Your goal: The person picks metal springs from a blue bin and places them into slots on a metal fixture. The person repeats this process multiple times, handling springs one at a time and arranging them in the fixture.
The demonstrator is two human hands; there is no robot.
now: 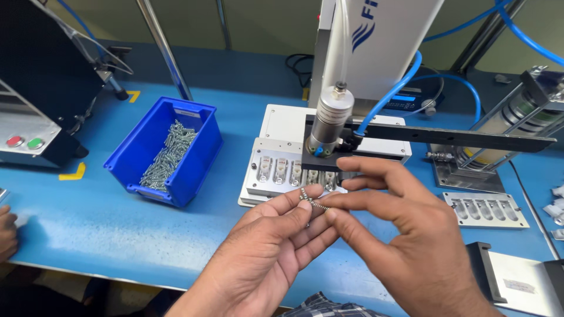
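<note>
My left hand (267,249) and my right hand (399,235) meet in front of me over the blue table (88,217). Both pinch small coiled metal springs (311,202) between thumb and fingertips. Just behind the hands lies a grey metal fixture plate (276,170) with a row of slots holding small parts. Above that plate hangs a silver cylindrical dispensing head (329,120) on a black arm.
A blue bin (202,158) with several metal springs stands at the left. A dark machine with a red and a green button (23,142) sits far left. A second slotted plate (484,209) lies at the right. Another person's hand (7,232) shows at the left edge.
</note>
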